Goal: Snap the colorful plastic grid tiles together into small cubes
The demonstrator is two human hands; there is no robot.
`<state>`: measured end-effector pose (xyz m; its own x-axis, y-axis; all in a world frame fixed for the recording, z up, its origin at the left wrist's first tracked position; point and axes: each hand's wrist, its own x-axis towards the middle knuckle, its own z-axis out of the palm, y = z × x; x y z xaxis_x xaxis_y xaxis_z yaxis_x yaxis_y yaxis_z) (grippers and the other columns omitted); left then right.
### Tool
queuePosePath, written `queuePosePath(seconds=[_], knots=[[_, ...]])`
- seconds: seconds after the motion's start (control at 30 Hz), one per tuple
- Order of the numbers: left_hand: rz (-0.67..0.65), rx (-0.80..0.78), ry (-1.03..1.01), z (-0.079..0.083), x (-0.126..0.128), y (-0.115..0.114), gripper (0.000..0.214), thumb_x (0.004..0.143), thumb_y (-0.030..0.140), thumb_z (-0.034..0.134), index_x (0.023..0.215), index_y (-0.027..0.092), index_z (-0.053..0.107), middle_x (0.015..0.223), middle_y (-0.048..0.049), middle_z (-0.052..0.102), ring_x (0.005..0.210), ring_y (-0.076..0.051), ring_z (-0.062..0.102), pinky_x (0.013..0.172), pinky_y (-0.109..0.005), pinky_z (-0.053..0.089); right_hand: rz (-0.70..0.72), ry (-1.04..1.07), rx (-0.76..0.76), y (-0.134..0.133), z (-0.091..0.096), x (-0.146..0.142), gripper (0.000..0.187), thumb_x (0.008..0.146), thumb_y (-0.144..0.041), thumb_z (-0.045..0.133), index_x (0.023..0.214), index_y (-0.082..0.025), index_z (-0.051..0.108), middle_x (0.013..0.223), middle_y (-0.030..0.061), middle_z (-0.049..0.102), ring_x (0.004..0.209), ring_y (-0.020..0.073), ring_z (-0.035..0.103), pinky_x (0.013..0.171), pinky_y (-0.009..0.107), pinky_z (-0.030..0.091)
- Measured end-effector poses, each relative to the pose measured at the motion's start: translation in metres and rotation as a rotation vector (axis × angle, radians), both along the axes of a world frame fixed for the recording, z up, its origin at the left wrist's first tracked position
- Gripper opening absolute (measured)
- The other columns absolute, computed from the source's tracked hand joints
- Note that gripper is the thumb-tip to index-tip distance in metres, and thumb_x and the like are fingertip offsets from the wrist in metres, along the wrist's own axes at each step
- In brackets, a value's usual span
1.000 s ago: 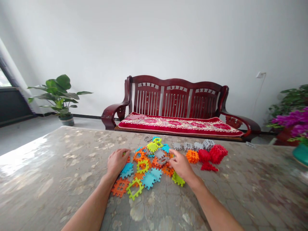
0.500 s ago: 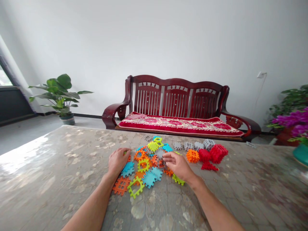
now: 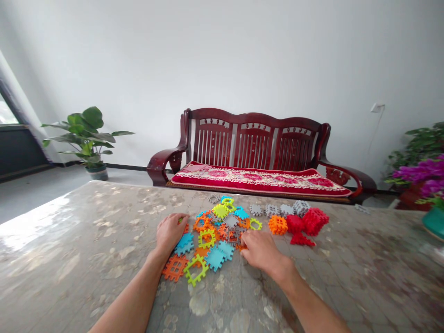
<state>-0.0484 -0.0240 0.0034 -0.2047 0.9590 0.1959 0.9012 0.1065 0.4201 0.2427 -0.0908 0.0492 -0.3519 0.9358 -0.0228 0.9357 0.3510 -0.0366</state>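
Table [image 3: 104,259] under flat, variously angled tiles [image 3: 215,257]

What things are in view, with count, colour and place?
Tile pile: one, mixed colours, centre
Orange block: one, orange, right of pile
Red pieces: about three, red, beside it
Grey tiles: several, grey, behind these
Table: one, grey-brown, foreground
Bench: one, dark red, behind table
Cover: one, mostly red, on bench
Plants: two, green, left and far right
Flowers: one bunch, purple, far right
Wall: one, white, background
Socket: one, white, on wall
Left grip: one, bare, pile's left edge
Right grip: one, bare, pile's right edge
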Motion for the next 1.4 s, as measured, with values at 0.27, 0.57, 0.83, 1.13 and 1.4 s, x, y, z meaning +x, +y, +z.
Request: queuePosePath(seconds=[0.27, 0.57, 0.83, 1.13, 1.4], knots=[[0.0, -0.002, 0.003, 0.0, -0.001, 0.001, 0.038, 0.087, 0.043, 0.041, 0.102, 0.028, 0.073, 0.118, -0.0026, 0.069, 0.108, -0.025, 0.061, 0.093, -0.034, 0.042, 0.06, -0.071, 0.051, -0.001, 0.001, -0.003, 0.024, 0.084, -0.015, 0.046, 0.091, -0.018, 0.068, 0.093, 0.013, 0.071, 0.088, 0.0236, 0.066, 0.071, 0.03, 0.045], [0.001, 0.004, 0.0, 0.001, 0.0, 0.0, 0.038, 0.087, 0.042, 0.041, 0.102, 0.028, 0.073, 0.116, -0.0025, 0.07, 0.107, -0.024, 0.061, 0.093, -0.033, 0.042, 0.005, 0.228, -0.017, 0.005, 0.01, 0.008, 0.019, 0.082, -0.02, 0.048, 0.079, -0.021, 0.067, 0.086, 0.0043, 0.072, 0.084, 0.0186, 0.064, 0.068, 0.026, 0.039], [-0.002, 0.006, 0.002, 0.001, 0.0, -0.001, 0.038, 0.087, 0.042, 0.041, 0.102, 0.028, 0.073, 0.116, -0.0022, 0.07, 0.108, -0.023, 0.061, 0.092, -0.032, 0.042, -0.147, 0.782, -0.214, 0.036, -0.01, 0.039, 0.006, 0.073, -0.023, 0.054, 0.071, -0.018, 0.058, 0.068, -0.0015, 0.062, 0.063, 0.0124, 0.054, 0.055, 0.021, 0.035], [-0.001, 0.008, 0.009, 0.0, 0.0, 0.0, 0.038, 0.087, 0.042, 0.041, 0.102, 0.028, 0.073, 0.116, -0.0021, 0.07, 0.107, -0.023, 0.062, 0.09, -0.032, 0.043, -0.274, 0.455, 0.032, 0.038, -0.011, 0.054, 0.02, 0.076, -0.016, 0.052, 0.091, -0.022, 0.063, 0.094, 0.0015, 0.068, 0.088, 0.0158, 0.062, 0.072, 0.024, 0.04], [0.0, 0.006, -0.001, -0.002, -0.001, 0.001, 0.038, 0.087, 0.043, 0.041, 0.102, 0.028, 0.073, 0.117, -0.0021, 0.07, 0.108, -0.024, 0.061, 0.092, -0.033, 0.042, -0.246, 0.148, 0.034, 0.021, -0.005, 0.032, 0.044, 0.073, -0.04, 0.065, 0.113, -0.023, 0.058, 0.112, 0.0074, 0.063, 0.104, 0.0245, 0.06, 0.077, 0.03, 0.042]])
